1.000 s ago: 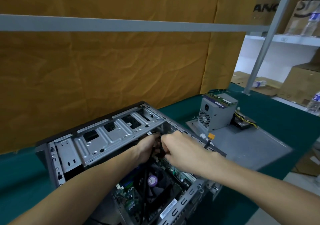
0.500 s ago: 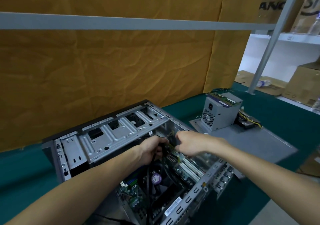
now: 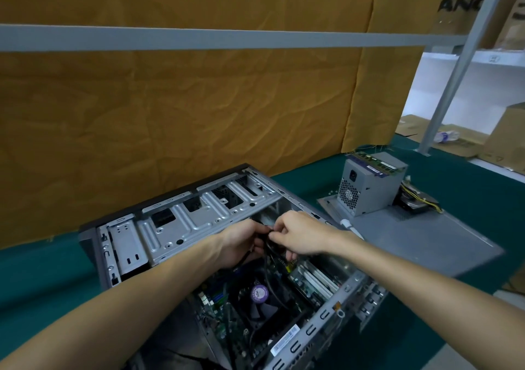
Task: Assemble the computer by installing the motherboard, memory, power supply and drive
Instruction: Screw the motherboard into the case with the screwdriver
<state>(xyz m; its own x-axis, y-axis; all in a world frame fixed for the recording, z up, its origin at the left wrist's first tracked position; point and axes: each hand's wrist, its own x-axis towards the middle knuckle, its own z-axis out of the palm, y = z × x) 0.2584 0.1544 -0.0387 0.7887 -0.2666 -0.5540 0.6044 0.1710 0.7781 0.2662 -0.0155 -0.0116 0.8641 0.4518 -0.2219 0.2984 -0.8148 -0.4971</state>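
Below the fingers, inside the open grey metal computer case (image 3: pixel 321 317), the green motherboard (image 3: pixel 227 321) lies with its black cooler fan (image 3: pixel 260 298). The left hand (image 3: pixel 241 241) and right hand (image 3: pixel 301 236) meet above it, fingers curled, pinching black cables (image 3: pixel 270 251) between them. Behind the fingers runs the silver drive cage (image 3: pixel 199 213). Far right of them, a boxy grey power supply (image 3: pixel 369 187) stands on a flat grey side panel (image 3: pixel 426 241), green memory sticks (image 3: pixel 375 165) on top.

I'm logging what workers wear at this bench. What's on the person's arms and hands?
Nothing visible: the left hand and right hand are bare, without gloves, rings or a watch. Both forearms are uncovered as far as the frame shows, with no sleeves or wrist strap in view.
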